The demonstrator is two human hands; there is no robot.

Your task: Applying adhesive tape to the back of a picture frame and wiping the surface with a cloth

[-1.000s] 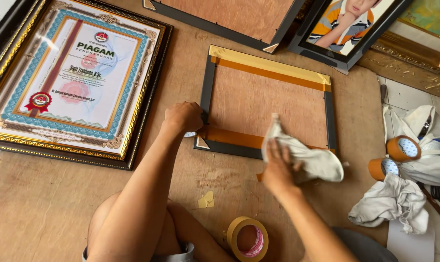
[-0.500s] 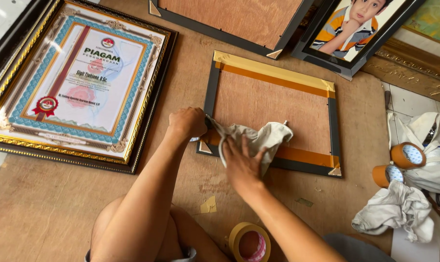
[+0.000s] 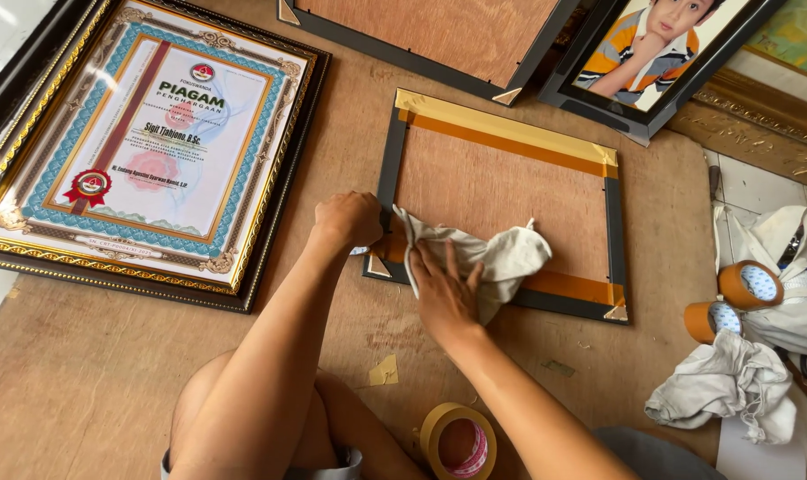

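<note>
Black picture frame [image 3: 503,200] lies face-down at centre on the brown board surface [image 3: 83,373], holding a plywood backing panel [image 3: 501,191]; tan tape runs along its 12 o'clock edge, orange tape along its 6 o'clock edge. No other containers.

Left hand [image 3: 348,220] at the frame's 8 o'clock corner, fist-like, fingers curled tight together against the frame's left rail; forearm runs in from 6 o'clock. What it pinches, if anything: can't tell.

Right hand [image 3: 445,289] flat, palm down, fingers [image 3: 450,265] slightly spread and pointing to 12 o'clock, pressing a white cloth [image 3: 492,258] onto the frame's bottom rail. Cloth lies under and ahead of the fingertips, bunching out to 2 o'clock over the backing.

Around: framed certificate [image 3: 145,142] at 10 o'clock, framed portrait photo [image 3: 652,49] at 1 o'clock, another face-down frame [image 3: 430,31] at 12 o'clock. Tape roll [image 3: 457,439] at 6 o'clock, two tape rolls [image 3: 732,298] and crumpled rags [image 3: 723,387] at 4 o'clock.
</note>
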